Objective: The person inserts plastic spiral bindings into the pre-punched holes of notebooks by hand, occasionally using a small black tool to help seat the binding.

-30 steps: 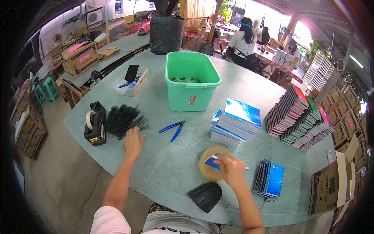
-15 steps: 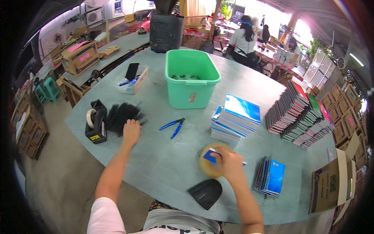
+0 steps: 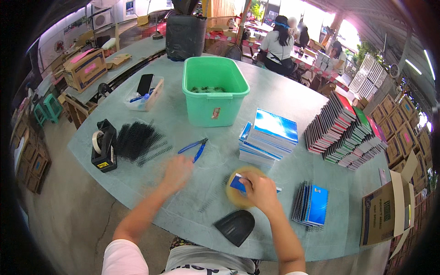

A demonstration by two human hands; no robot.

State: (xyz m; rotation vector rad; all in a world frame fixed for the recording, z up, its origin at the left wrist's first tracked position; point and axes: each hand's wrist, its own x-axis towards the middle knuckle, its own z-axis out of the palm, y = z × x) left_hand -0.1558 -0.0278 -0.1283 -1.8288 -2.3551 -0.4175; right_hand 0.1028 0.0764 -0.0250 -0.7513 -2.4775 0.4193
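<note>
My right hand [image 3: 261, 189] grips a small blue-covered notebook [image 3: 237, 183] over a round yellow disc [image 3: 234, 200]. The hand hides most of the notebook. My left hand [image 3: 178, 174], smeared by motion, is over the table just below the blue-handled cutters [image 3: 196, 147]; whether it holds anything is unclear. A faint, blurred coil-like streak [image 3: 208, 200] shows between that hand and the disc. Black plastic spiral coils [image 3: 137, 141] lie in a heap farther left. A black, round-ended flat piece [image 3: 235, 228] rests in front of the disc.
Behind the disc rises a stack of blue notebooks [image 3: 272, 133]; spiral-bound blue ones [image 3: 316, 205] sit at right. Red, green and pink-covered stacks [image 3: 339, 128] stand beyond, near an open carton [image 3: 382, 213]. A green bin [image 3: 215, 107], tape dispenser [image 3: 104, 146] and small tray [image 3: 153, 95] stand farther back.
My left hand has left the coil heap and moved right and slightly nearer me. The right hand stays on the notebook over the disc. The whole view has shifted slightly.
</note>
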